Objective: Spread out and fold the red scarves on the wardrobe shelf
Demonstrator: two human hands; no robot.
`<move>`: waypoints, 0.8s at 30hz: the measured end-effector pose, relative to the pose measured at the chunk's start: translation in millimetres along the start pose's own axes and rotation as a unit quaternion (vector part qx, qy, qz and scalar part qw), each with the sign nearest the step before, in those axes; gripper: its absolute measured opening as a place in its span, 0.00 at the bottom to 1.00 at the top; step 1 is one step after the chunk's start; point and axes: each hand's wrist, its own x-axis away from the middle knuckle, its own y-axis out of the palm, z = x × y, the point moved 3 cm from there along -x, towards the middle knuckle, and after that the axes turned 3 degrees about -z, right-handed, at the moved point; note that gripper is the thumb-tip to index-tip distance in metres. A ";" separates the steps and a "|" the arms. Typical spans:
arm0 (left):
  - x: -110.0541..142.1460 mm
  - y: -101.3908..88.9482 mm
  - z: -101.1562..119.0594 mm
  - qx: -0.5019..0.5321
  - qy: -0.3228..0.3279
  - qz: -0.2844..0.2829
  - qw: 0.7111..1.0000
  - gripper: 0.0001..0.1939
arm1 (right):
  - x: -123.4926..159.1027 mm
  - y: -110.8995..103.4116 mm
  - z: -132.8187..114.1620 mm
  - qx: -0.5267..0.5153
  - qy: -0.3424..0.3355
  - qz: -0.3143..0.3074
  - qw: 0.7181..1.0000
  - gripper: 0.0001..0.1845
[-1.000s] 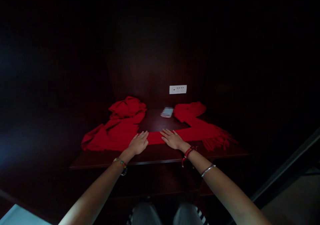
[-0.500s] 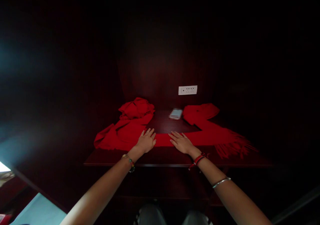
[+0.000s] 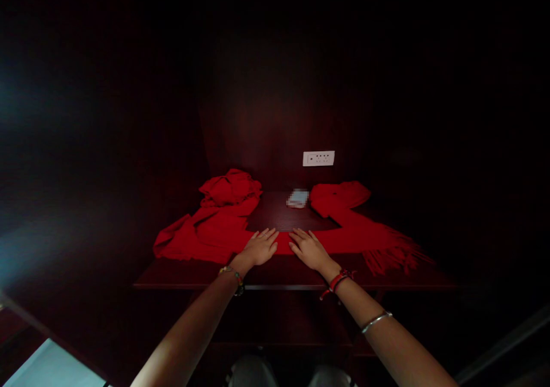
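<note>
A red fringed scarf point(image 3: 352, 241) lies along the front of a dark wooden desk point(image 3: 180, 273). Its middle part is a narrow flat strip, and its fringe point(image 3: 393, 255) spreads at the right. At the left the cloth widens and rises into a crumpled heap point(image 3: 232, 189); at the back right a folded part point(image 3: 339, 195) turns off from the strip. My left hand point(image 3: 260, 248) rests palm down on the strip, fingers stretched. Close beside it, my right hand point(image 3: 310, 248) also lies flat on the strip with fingers spread. A small gap of red cloth shows between them.
A blurred pale object point(image 3: 298, 198) lies on the desk behind the strip. On the dark back wall is a white socket panel point(image 3: 318, 158). Dark panels stand on both sides, and a pale blue surface point(image 3: 54, 367) shows at the lower left. My knees point(image 3: 253, 372) are under the desk.
My left hand has slid to the right along the strip, closer to my right hand. My right hand stays flat on the cloth. The view has shifted slightly.
</note>
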 end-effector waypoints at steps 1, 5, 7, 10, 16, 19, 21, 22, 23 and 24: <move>0.6 0.0 1.1 -0.001 0.001 0.003 1.000 0.25 | 2.3 -2.1 -0.7 0.002 -0.005 0.017 1.000 0.24; 3.1 -3.2 4.6 -0.008 0.003 0.021 1.000 0.24 | 12.6 -8.8 2.6 0.009 -0.060 0.050 0.997 0.22; 0.9 -9.7 6.6 -0.016 0.009 0.023 1.000 0.24 | 16.8 -11.9 7.8 0.017 -0.099 0.042 0.994 0.20; -12.5 -23.8 9.5 -0.013 0.004 -0.024 1.000 0.24 | 20.4 -18.6 15.9 0.041 -0.155 0.015 0.987 0.19; -58.0 -42.1 12.4 0.045 -0.016 -0.090 0.995 0.19 | 22.3 -35.2 23.8 0.124 -0.199 -0.025 0.972 0.16; -74.3 -39.0 9.5 0.088 -0.002 -0.108 0.990 0.12 | 24.0 -38.0 24.5 0.151 -0.185 -0.025 0.971 0.14; -81.8 -36.1 7.0 0.123 0.009 -0.117 0.985 0.11 | 25.7 -37.5 23.6 0.161 -0.173 -0.020 0.971 0.14; -85.0 -35.0 6.2 0.142 0.014 -0.119 0.983 0.11 | 26.5 -36.9 22.7 0.166 -0.168 -0.016 0.972 0.14; -87.8 -34.1 5.8 0.161 0.019 -0.120 0.980 0.12 | 27.1 -36.4 21.6 0.171 -0.163 -0.011 0.972 0.13; -90.3 -33.6 5.8 0.179 0.023 -0.118 0.976 0.12 | 27.5 -35.8 20.3 0.176 -0.158 -0.005 0.972 0.13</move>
